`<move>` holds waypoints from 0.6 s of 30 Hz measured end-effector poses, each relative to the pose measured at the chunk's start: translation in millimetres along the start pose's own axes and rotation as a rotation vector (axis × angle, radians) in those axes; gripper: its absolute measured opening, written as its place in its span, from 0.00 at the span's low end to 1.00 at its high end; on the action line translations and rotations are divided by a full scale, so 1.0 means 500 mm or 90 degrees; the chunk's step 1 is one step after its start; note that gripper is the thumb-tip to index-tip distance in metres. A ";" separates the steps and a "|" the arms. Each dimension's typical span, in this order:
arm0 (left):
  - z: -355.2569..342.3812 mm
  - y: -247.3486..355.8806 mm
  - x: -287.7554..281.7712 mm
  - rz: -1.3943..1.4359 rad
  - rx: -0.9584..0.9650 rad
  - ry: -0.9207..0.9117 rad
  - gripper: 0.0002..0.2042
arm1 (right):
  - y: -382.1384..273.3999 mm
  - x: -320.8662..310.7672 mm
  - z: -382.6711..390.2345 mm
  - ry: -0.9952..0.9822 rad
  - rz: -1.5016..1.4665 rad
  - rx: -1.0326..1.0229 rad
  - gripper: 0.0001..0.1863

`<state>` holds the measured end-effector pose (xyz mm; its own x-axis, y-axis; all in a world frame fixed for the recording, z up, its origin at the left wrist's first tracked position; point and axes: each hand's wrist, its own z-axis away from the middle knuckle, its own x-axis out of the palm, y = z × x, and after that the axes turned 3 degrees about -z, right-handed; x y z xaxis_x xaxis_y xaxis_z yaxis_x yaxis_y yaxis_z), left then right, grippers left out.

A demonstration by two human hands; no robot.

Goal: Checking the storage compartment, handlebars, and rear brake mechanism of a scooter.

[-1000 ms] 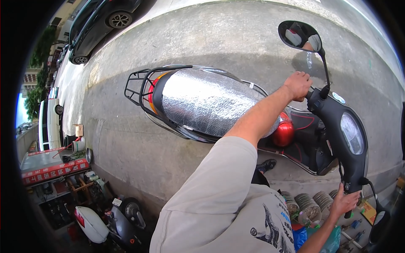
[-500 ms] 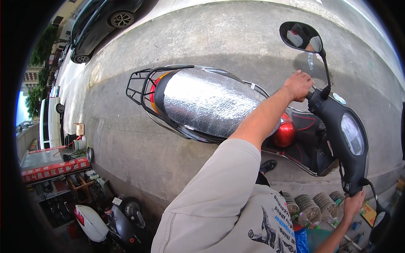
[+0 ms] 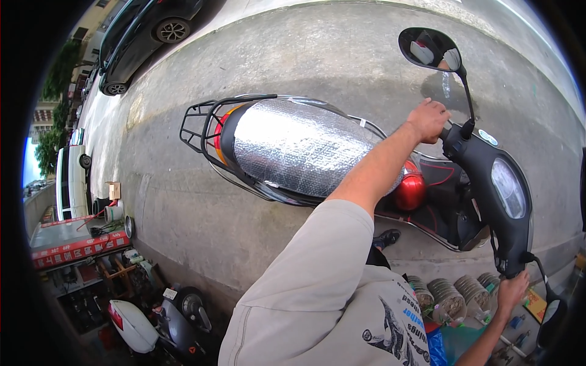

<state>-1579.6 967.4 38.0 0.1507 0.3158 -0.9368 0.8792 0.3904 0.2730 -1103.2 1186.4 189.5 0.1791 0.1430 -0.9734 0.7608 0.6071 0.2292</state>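
A black scooter point(image 3: 488, 189) stands across the view with its front to the right. Fingers of my left hand point(image 3: 427, 120) are wrapped over the far handlebar grip, below the far mirror point(image 3: 431, 50). My right hand point(image 3: 513, 289) closes round the near grip, beside the near mirror point(image 3: 552, 317); my arm and the view's angle hide part of it. Silver bubble foil covers the seat point(image 3: 305, 146), and my left forearm crosses over its front end. A glossy red rounded part point(image 3: 410, 190) sits just ahead of the seat. Behind the seat is a black metal rack point(image 3: 194, 125).
A dark car point(image 3: 146, 43) is parked at the far left, with a white van point(image 3: 74, 183) nearer. Another scooter point(image 3: 174, 329) stands at the lower left, by a red-edged canopy or sign point(image 3: 82, 247). Several round ribbed containers point(image 3: 448, 299) line the ground near my right arm.
The whole view shifts slightly, with the scooter and my hands a few pixels farther left. Both hands stay on the grips.
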 end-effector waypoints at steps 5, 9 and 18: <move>0.004 0.003 0.002 -0.004 -0.013 0.017 0.28 | 0.032 0.033 -0.004 0.095 -0.042 -0.103 0.33; 0.025 0.023 -0.004 0.001 -0.052 0.065 0.28 | 0.025 0.024 -0.011 0.000 0.018 -0.034 0.30; 0.161 0.143 0.010 0.108 -0.136 0.242 0.38 | -0.017 -0.016 -0.008 -0.012 0.030 0.010 0.31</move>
<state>-1479.7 927.4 35.1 0.0728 0.6699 -0.7389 0.7379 0.4622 0.4918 -1113.7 1183.5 195.3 0.2269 0.1562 -0.9613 0.7605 0.5882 0.2751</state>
